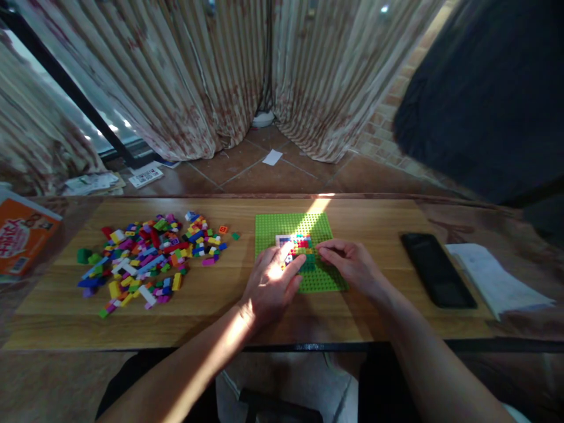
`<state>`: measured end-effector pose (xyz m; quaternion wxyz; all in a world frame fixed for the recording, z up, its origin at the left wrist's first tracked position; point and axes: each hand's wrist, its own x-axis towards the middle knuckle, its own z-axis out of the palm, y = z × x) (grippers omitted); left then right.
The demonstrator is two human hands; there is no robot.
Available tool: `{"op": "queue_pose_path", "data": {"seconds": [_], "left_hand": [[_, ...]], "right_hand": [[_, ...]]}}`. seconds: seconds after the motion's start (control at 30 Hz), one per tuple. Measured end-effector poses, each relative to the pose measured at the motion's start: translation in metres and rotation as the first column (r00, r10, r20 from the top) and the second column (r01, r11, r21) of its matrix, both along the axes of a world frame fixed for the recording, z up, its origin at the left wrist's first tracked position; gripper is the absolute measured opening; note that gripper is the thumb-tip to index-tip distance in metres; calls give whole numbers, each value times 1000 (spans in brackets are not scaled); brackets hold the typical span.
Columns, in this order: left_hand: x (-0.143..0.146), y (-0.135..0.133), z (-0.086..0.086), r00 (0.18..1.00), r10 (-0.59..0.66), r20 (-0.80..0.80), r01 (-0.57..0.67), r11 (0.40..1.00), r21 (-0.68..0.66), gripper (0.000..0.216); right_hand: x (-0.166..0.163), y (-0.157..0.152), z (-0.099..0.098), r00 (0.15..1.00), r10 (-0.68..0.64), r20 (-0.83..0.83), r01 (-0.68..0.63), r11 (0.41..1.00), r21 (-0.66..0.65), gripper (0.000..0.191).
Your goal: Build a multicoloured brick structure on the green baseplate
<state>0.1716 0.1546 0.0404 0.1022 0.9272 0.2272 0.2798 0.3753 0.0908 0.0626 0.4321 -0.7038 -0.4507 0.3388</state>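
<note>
A green studded baseplate (288,223) lies on the wooden table, with a small patch of multicoloured toy bricks (304,242) built up near its middle. Over the left part of that patch rests my left hand (272,282), palm down with fingers stretched out and somewhat apart, hiding some of the bricks. Just right of the patch, my right hand (348,262) has its thumb and index finger pinched together over the plate. Whatever sits between those fingertips is too small to make out. A strip of sunlight crosses the plate and my left hand.
A wide heap of loose toy bricks (145,252) covers the table's left side. On the right lie a black phone (436,269) and white paper (493,273). An orange package (24,235) is at far left. Curtains (229,76) hang beyond the table (374,217).
</note>
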Motion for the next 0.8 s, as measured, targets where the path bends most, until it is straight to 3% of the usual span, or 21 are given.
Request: {"op": "queue_pose_path", "data": {"seconds": [0.47,0.8], "left_hand": [[-2,7,-4,999,-45,18,45,999,-6,36],[-1,7,-5,998,-49,24,50,999,-4,36]], "right_hand": [[1,-1,-2,976,155,155,-160,987,23,17],[0,0,0,964,186,191,-192,981,13,16]]}}
